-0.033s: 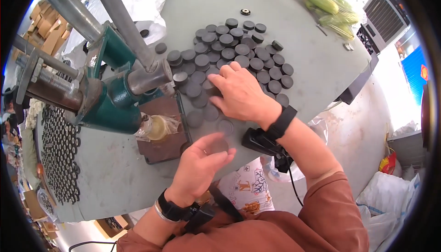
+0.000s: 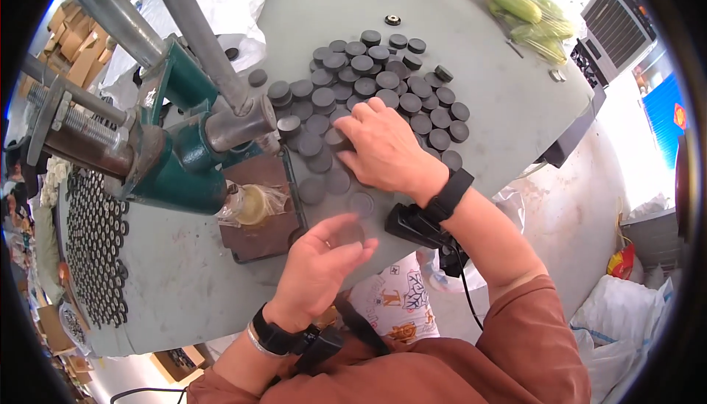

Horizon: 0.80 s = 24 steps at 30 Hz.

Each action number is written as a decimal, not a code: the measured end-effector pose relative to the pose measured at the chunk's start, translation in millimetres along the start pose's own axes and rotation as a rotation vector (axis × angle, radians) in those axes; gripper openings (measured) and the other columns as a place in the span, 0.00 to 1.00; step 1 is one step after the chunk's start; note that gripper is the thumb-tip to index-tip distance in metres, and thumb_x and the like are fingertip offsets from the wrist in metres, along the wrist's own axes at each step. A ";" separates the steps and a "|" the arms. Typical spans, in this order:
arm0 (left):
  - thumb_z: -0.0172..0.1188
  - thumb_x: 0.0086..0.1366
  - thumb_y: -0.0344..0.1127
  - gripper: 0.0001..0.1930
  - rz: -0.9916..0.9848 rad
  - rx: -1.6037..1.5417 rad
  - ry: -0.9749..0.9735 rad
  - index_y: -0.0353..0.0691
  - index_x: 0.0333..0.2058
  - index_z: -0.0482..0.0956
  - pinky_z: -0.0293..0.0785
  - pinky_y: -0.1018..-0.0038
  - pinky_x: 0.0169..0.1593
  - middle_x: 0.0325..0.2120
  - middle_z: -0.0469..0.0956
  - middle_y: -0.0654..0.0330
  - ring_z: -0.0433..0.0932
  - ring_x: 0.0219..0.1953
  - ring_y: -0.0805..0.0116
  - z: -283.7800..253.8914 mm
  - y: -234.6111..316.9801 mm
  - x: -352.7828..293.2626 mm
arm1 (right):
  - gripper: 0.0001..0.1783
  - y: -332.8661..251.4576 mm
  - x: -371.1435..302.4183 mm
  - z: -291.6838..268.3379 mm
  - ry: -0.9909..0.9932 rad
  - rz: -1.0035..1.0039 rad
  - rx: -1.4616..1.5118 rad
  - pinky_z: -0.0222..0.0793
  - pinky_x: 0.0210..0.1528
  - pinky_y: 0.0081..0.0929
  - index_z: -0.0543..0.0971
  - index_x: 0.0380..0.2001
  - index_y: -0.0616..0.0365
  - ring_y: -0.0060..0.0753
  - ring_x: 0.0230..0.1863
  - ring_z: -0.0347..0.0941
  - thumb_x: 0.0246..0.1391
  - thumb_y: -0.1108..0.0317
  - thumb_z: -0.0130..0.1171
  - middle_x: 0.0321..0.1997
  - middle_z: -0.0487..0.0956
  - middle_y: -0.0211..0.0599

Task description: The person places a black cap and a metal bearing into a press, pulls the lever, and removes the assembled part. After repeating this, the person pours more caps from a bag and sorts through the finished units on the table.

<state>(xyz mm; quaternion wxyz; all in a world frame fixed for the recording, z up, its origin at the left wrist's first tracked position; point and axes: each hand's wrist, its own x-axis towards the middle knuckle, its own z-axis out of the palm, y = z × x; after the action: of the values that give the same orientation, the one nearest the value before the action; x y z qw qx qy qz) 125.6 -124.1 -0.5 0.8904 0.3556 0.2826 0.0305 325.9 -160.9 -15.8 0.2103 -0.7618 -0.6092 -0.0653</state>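
Observation:
A loose heap of round black discs (image 2: 366, 87), like flat caps, lies on the grey table, some stacked on others. At the heap's near side, my right hand (image 2: 390, 146) has its thumb and fingers closed around one black disc (image 2: 336, 139). Lower down, near the table's front edge, my left hand (image 2: 313, 268) pinches another dark disc (image 2: 346, 233) between thumb and fingers; it is slightly blurred. Several single discs, such as one black disc (image 2: 311, 190), lie between my two hands and the press. The right palm hides part of the heap.
A green hand press (image 2: 180, 161) with long steel bars stands at left, with a plastic-wrapped round pad (image 2: 254, 205) on its brown base (image 2: 254, 244). Rows of ringed discs (image 2: 96, 257) cover the far left. Bagged green vegetables (image 2: 526, 10) lie at the back right; a black device (image 2: 412, 226) sits by my right wrist.

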 end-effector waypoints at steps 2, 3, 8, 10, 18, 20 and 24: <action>0.51 0.62 0.20 0.19 0.015 -0.169 -0.009 0.31 0.52 0.65 0.74 0.71 0.53 0.42 0.73 0.55 0.75 0.48 0.60 -5.1 -0.4 -5.1 | 0.14 -1.8 -1.0 -1.7 0.014 -0.005 0.026 0.67 0.42 0.35 0.76 0.30 0.58 0.43 0.41 0.68 0.40 0.64 0.64 0.34 0.73 0.40; 0.49 0.66 0.26 0.17 0.090 -0.164 -0.089 0.31 0.53 0.64 0.74 0.71 0.53 0.45 0.73 0.51 0.74 0.50 0.59 -9.5 -2.3 -3.2 | 0.12 -0.9 -2.8 -5.5 0.075 0.010 0.155 0.67 0.42 0.35 0.76 0.30 0.58 0.43 0.41 0.68 0.41 0.66 0.63 0.33 0.73 0.39; 0.38 0.72 0.39 0.20 0.098 -0.252 -0.088 0.29 0.54 0.62 0.74 0.69 0.54 0.50 0.70 0.44 0.73 0.52 0.57 -13.4 6.3 -2.8 | 0.12 -2.0 -15.9 -12.3 0.152 0.096 0.311 0.67 0.43 0.33 0.77 0.35 0.58 0.42 0.40 0.69 0.43 0.71 0.60 0.34 0.74 0.38; 0.37 0.72 0.42 0.22 0.057 -0.444 -0.183 0.30 0.54 0.62 0.73 0.66 0.55 0.50 0.70 0.44 0.73 0.52 0.56 -20.5 3.8 0.1 | 0.15 -3.3 -16.7 -12.6 0.106 0.086 0.303 0.65 0.44 0.34 0.77 0.38 0.56 0.40 0.43 0.68 0.43 0.71 0.60 0.37 0.75 0.36; 0.35 0.72 0.48 0.25 0.021 -0.495 -0.246 0.32 0.55 0.62 0.74 0.64 0.51 0.47 0.72 0.47 0.75 0.48 0.56 -28.1 -1.8 -7.2 | 0.22 -9.9 -1.8 -10.6 -0.108 -0.125 0.153 0.60 0.49 0.37 0.76 0.44 0.55 0.38 0.48 0.66 0.40 0.72 0.61 0.42 0.77 0.34; 0.36 0.72 0.48 0.25 0.023 -0.488 -0.244 0.32 0.55 0.63 0.75 0.65 0.49 0.46 0.74 0.50 0.76 0.46 0.58 -29.7 -1.4 -8.2 | 0.23 -8.9 -0.2 -12.9 -0.117 -0.139 0.166 0.61 0.47 0.37 0.76 0.44 0.55 0.39 0.46 0.67 0.39 0.71 0.61 0.39 0.77 0.34; 0.39 0.71 0.46 0.23 0.054 -0.483 -0.232 0.34 0.56 0.62 0.75 0.69 0.45 0.43 0.74 0.55 0.75 0.41 0.65 -32.4 1.0 -10.5 | 0.25 -18.6 -12.9 -27.0 -0.019 0.063 0.682 0.68 0.45 0.26 0.75 0.48 0.57 0.30 0.42 0.71 0.41 0.76 0.63 0.42 0.78 0.33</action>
<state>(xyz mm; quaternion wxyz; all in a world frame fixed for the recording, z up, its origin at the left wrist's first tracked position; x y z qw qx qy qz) 99.9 -106.0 -13.8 0.9747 0.1412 0.1536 0.0800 309.1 -180.2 8.5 0.4491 -0.6668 -0.5740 0.1559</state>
